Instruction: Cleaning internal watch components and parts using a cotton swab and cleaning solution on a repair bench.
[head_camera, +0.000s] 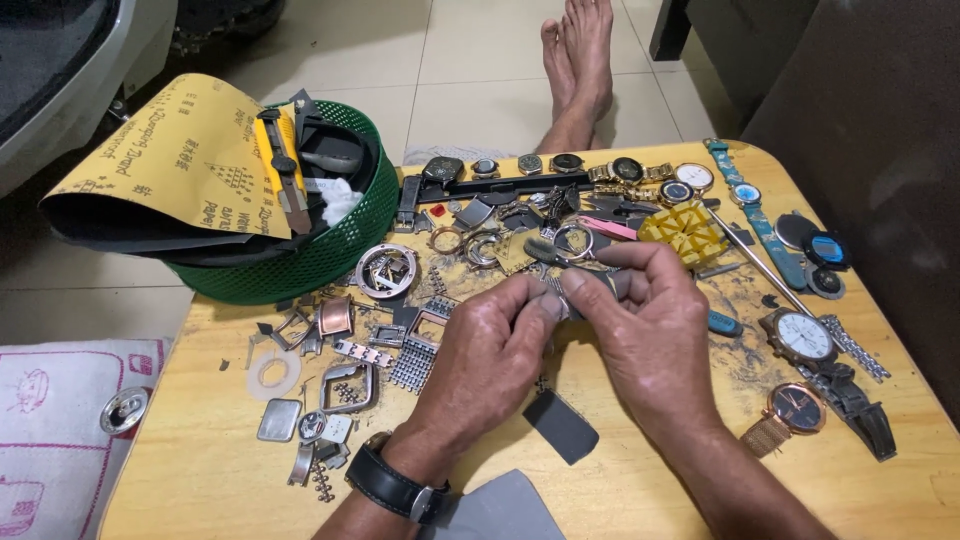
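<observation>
While both hands meet over the middle of the yellow wooden counter (200, 470), they pinch one small silvery metal watch part (553, 290) between them; too small to tell exactly what it is

left hand (490, 345): thumb and forefinger closed on the near end of the part, black leather-strap wristwatch (392, 487) on that wrist
right hand (650, 320): fingertips pressed together on the same part from the other side, rest of the fingers curled

dark grey rectangle of abrasive sheet (561, 426) lies on the counter just below the hands, between the two wrists; larger grey sheet (505, 510) nearer the body

left of the left hand: scatter of bare metal watch cases and bracelet links (385, 350), a copper-coloured square case (336, 316), a white flat ring (273, 374), a round steel case ring (385, 271)

further out left, past that scatter: green perforated plastic basket (330, 250) holding a yellow utility knife (280, 165) and a curled yellow sandpaper sheet (165, 160) draped over its rim

beyond the fingertips: row of assembled wristwatches (560, 165) along the far edge, a yellow plastic grid block (683, 232) just past the right hand, a pink-handled tool (608, 228) beside it

right of the right hand: white-dial watch on a metal bracelet (803, 338), rose-gold mesh-band watch with dark dial (795, 408) nearer the wrist, teal-strap watch (750, 200) further out

bare feet (578, 60) on the tiled floor past the counter
</observation>
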